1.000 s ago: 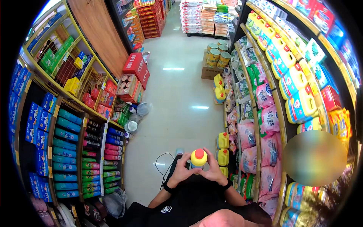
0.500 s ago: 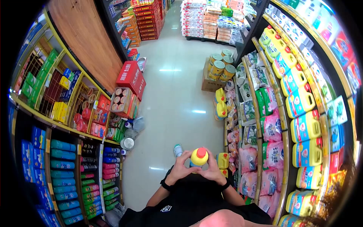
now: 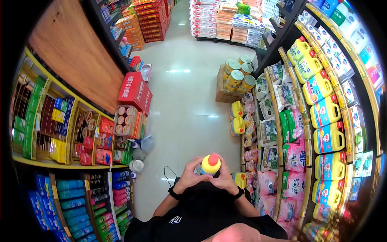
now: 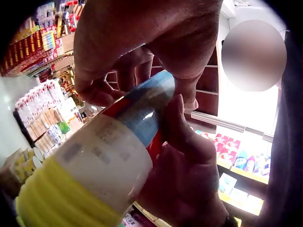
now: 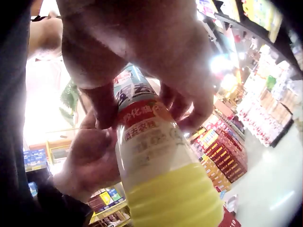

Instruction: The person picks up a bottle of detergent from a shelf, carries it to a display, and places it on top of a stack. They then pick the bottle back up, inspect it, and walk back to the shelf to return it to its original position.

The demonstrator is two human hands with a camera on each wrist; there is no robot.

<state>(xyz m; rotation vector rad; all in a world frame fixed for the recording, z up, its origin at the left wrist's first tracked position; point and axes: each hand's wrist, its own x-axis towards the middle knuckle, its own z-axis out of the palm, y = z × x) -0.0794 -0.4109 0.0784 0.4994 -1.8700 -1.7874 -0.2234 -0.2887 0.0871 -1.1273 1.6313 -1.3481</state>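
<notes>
A yellow bottle with a red cap stands upright in front of my body in the head view. My left hand grips it from the left and my right hand from the right, thumbs on the near side. In the left wrist view the bottle shows a blue and red label above a whitish band and a ribbed yellow base. The right wrist view shows the bottle's printed label, with fingers of both hands around its upper part.
A shelf of yellow jugs and pink bags runs along my right. Large cans on a carton and yellow jugs stand on the floor beside it. Left are a red box and shelves of spray cans.
The shelves and floor goods have shifted downward in the head view as I move forward along the aisle. Both hands keep holding the bottle at nearly the same place.
</notes>
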